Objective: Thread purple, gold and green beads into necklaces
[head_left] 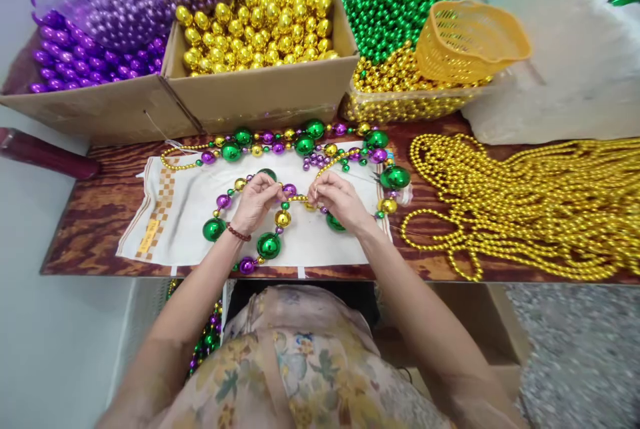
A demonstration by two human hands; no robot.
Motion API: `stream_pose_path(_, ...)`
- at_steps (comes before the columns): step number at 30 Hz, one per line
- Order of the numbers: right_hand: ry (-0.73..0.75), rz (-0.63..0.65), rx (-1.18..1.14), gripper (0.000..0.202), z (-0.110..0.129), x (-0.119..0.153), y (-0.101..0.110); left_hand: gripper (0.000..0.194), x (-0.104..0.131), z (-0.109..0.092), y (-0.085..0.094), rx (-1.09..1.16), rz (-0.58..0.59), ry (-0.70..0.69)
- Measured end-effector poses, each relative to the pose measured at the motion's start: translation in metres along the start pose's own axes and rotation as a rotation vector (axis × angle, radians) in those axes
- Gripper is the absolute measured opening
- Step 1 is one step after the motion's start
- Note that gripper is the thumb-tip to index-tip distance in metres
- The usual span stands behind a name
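Over a white towel, my left hand and my right hand face each other with fingertips pinched. Between them stretches a short run of small gold beads, one end in each hand. A bead garland with large green balls and smaller purple and gold ones loops under and around both hands. Its far stretch runs along the back of the towel and curves down at the right. Small loose purple beads lie behind my right hand. My fingers hide where the strands meet.
Cardboard boxes of purple balls and gold balls stand at the back. Beside them a plastic tub holds green and gold beads, with a yellow basket on top. Gold bead strands cover the right side. A dark red cylinder is at left.
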State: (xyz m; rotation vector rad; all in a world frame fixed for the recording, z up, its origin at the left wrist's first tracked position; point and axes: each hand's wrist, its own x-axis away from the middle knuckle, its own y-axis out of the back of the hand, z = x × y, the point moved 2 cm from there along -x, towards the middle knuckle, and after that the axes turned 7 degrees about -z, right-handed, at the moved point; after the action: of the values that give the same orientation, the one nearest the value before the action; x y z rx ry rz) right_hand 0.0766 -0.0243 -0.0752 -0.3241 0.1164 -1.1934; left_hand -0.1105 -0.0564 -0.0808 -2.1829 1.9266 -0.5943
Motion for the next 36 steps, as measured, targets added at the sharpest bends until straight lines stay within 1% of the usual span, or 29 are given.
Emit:
stream_pose_path(3,0.058,0.103,0.309,0.013,0.0,-0.006,0.002,0.037,-0.004,0.0,0.003,-0.149,0.032,-0.027)
stream_pose_path(6,0.116,0.145,0.468,0.011,0.007,-0.013,0.003,0.034,-0.007,-0.003,0.009,-0.227,0.069,-0.04)
stream_pose_path(9,0.113,0.163,0.434,0.012,0.021,-0.02,-0.002,0.029,-0.008,-0.011,0.013,-0.252,0.109,-0.025)
stream_pose_path(11,0.12,0.18,0.368,0.013,0.031,-0.026,-0.012,0.024,-0.008,-0.017,0.011,-0.28,0.184,-0.013)
stream_pose_path(13,0.188,0.149,0.36,0.014,0.038,-0.031,-0.024,0.022,-0.008,-0.02,0.007,-0.303,0.254,-0.011)
stream_pose_path(14,0.232,0.124,0.383,0.014,0.04,-0.034,-0.03,0.021,-0.008,-0.021,0.005,-0.308,0.27,-0.011)
stream_pose_path(16,0.297,0.076,0.439,0.015,0.04,-0.037,-0.038,0.022,-0.008,-0.021,0.003,-0.309,0.252,-0.012)
stream_pose_path(17,0.309,0.058,0.462,0.015,0.038,-0.038,-0.037,0.023,-0.008,-0.02,0.002,-0.309,0.225,-0.016)
stream_pose_path(18,0.314,0.034,0.487,0.016,0.037,-0.037,-0.032,0.023,-0.008,-0.019,0.002,-0.308,0.195,-0.022)
stream_pose_path(19,0.312,-0.001,0.53,0.018,0.037,-0.035,-0.022,0.023,-0.007,-0.019,0.003,-0.306,0.165,-0.03)
stream_pose_path(20,0.302,-0.063,0.607,0.02,0.037,-0.032,-0.007,0.023,-0.007,-0.018,0.004,-0.299,0.135,-0.039)
stream_pose_path(21,0.288,-0.143,0.702,0.023,0.038,-0.027,0.013,0.023,-0.006,-0.018,0.006,-0.288,0.105,-0.047)
stream_pose_path(22,0.262,-0.242,0.837,0.025,0.04,-0.022,0.038,0.024,-0.005,-0.017,0.007,-0.273,0.077,-0.05)
stream_pose_path(23,0.231,-0.389,0.981,0.027,0.044,-0.014,0.065,0.025,-0.005,-0.017,0.007,-0.256,0.048,-0.048)
stream_pose_path(24,0.206,-0.484,1.041,0.029,0.047,-0.007,0.092,0.027,-0.004,-0.017,0.008,-0.237,0.018,-0.041)
stream_pose_path(26,0.161,-0.569,1.117,0.031,0.052,0.008,0.139,0.03,-0.004,-0.016,0.007,-0.206,-0.037,-0.021)
stream_pose_path(27,0.142,-0.566,1.151,0.029,0.051,0.015,0.157,0.031,-0.004,-0.016,0.006,-0.197,-0.058,-0.013)
stream_pose_path(28,0.13,-0.548,1.177,0.028,0.049,0.02,0.17,0.032,-0.004,-0.017,0.005,-0.192,-0.073,-0.009)
stream_pose_path(30,0.12,-0.492,1.213,0.028,0.04,0.03,0.182,0.033,-0.005,-0.017,0.003,-0.192,-0.087,-0.007)
stream_pose_path(34,0.127,-0.377,1.248,0.032,0.017,0.04,0.179,0.032,-0.005,-0.019,0.002,-0.214,-0.108,0.004)
stream_pose_path(36,0.122,-0.371,1.291,0.032,0.013,0.042,0.18,0.033,-0.004,-0.018,0.002,-0.228,-0.117,0.016)
